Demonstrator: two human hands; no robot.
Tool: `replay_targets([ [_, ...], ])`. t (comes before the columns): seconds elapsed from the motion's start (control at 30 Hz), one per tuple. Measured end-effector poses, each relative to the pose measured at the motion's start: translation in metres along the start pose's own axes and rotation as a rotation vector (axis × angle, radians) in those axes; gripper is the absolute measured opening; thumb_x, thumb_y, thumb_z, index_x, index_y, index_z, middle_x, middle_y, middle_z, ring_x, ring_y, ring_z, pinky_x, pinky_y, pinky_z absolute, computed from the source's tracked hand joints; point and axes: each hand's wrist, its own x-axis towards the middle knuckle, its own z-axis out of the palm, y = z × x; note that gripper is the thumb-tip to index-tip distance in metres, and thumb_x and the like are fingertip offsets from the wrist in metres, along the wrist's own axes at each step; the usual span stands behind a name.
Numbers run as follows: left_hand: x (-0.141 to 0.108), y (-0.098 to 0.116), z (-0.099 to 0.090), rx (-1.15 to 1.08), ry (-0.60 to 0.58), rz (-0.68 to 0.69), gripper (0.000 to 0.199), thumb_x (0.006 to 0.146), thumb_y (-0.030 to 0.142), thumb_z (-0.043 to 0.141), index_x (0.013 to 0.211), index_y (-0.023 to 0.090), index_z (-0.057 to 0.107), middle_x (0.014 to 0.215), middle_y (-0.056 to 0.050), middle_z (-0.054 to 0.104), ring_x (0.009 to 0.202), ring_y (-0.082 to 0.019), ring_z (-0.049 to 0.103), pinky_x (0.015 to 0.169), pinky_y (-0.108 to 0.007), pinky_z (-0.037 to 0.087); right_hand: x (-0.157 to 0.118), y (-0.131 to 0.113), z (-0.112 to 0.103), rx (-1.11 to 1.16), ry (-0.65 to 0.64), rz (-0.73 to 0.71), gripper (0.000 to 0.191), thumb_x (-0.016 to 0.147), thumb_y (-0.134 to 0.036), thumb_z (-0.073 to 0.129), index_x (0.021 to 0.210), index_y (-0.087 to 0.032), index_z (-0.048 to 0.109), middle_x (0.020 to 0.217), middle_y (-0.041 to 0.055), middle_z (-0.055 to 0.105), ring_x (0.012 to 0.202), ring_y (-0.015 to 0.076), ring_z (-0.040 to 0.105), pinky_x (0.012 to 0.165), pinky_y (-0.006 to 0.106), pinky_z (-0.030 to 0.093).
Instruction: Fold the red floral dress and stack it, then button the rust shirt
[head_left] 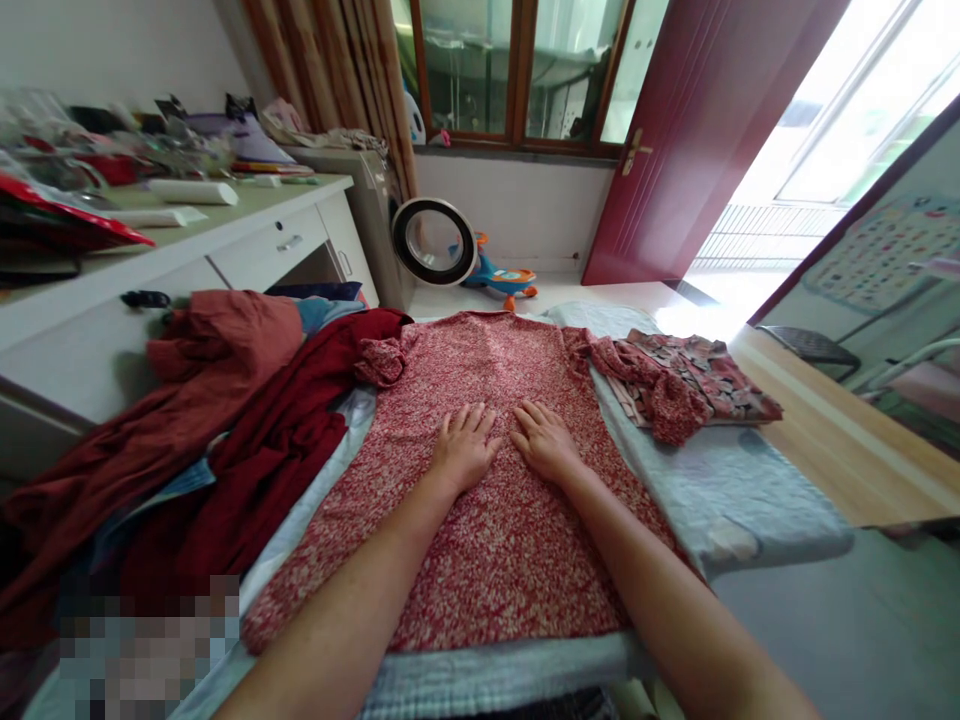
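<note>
A red and cream speckled long-sleeved top (510, 560) lies spread out on a pale blue cloth (757, 490), its neck end away from me. My left hand (466, 445) rests flat on the middle of the top, fingers spread. Close beside it, my right hand (546, 440) also lies flat on the fabric with the fingers apart. One sleeve (384, 362) is bunched at the upper left. The other sleeve (667, 395) stretches right and lies against a folded floral garment (724, 375).
Dark red clothes (277, 450) and a rust-coloured garment (225, 350) are heaped on the left. Beyond them stands a cluttered white desk (255, 240). A front-loading washer with its round door (433, 242) swung open, a blue toy car (499, 278) and a red door (660, 130) are farther back.
</note>
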Motion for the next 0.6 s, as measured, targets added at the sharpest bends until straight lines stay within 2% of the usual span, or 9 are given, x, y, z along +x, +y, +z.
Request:
replay_targets([
  [0.13,-0.001,0.002,0.000,-0.014,-0.005,-0.027,0.057,0.096,0.057,0.031,0.148,0.034,0.037,0.158,-0.003,0.033,0.146,-0.035,0.023,0.114,-0.066,0.012,-0.013,0.027,-0.003,-0.064,0.004,0.115,0.056,0.098,-0.050,0.038,0.145,-0.019,0.045,0.155,0.0105,0.036,0.144,0.0272,0.028,0.115,0.043,0.024],
  [0.23,-0.001,0.003,0.000,-0.006,-0.002,-0.065,0.060,0.095,0.059,0.032,0.149,0.033,0.037,0.158,-0.005,0.032,0.145,-0.040,0.021,0.112,-0.070,0.010,-0.016,0.041,-0.012,-0.095,0.001,0.233,0.059,0.096,-0.051,0.040,0.145,-0.018,0.045,0.155,0.0134,0.036,0.142,0.0295,0.031,0.113,0.046,0.026],
  [0.33,-0.001,0.003,-0.001,0.009,0.002,-0.099,0.064,0.093,0.061,0.034,0.150,0.030,0.036,0.159,-0.009,0.030,0.145,-0.042,0.022,0.112,-0.068,0.011,-0.010,0.042,-0.021,-0.115,-0.008,0.365,0.057,0.093,-0.051,0.045,0.137,-0.014,0.053,0.146,0.0201,0.045,0.134,0.0351,0.041,0.107,0.049,0.032],
  [0.4,-0.002,0.004,-0.001,0.016,0.003,-0.104,0.065,0.093,0.061,0.034,0.150,0.029,0.036,0.159,-0.010,0.030,0.145,-0.042,0.022,0.112,-0.067,0.011,0.001,0.034,-0.025,-0.117,0.000,0.405,0.051,0.092,-0.045,0.046,0.128,-0.012,0.059,0.137,0.0233,0.051,0.129,0.0368,0.045,0.103,0.049,0.035],
  [0.47,-0.002,0.004,-0.001,0.021,0.007,-0.101,0.064,0.094,0.060,0.034,0.149,0.029,0.037,0.159,-0.011,0.030,0.144,-0.042,0.022,0.112,-0.067,0.011,0.018,0.021,-0.025,-0.093,0.018,0.359,0.047,0.093,-0.041,0.044,0.127,-0.011,0.059,0.138,0.0230,0.050,0.130,0.0362,0.043,0.104,0.048,0.035],
  [0.6,-0.002,0.004,-0.002,0.027,0.001,-0.107,0.064,0.094,0.062,0.032,0.150,0.031,0.035,0.159,-0.009,0.030,0.145,-0.042,0.021,0.112,-0.067,0.011,0.055,-0.002,-0.014,0.016,0.045,0.123,0.048,0.096,-0.036,0.040,0.139,-0.016,0.048,0.151,0.0162,0.040,0.137,0.0283,0.037,0.110,0.041,0.030],
])
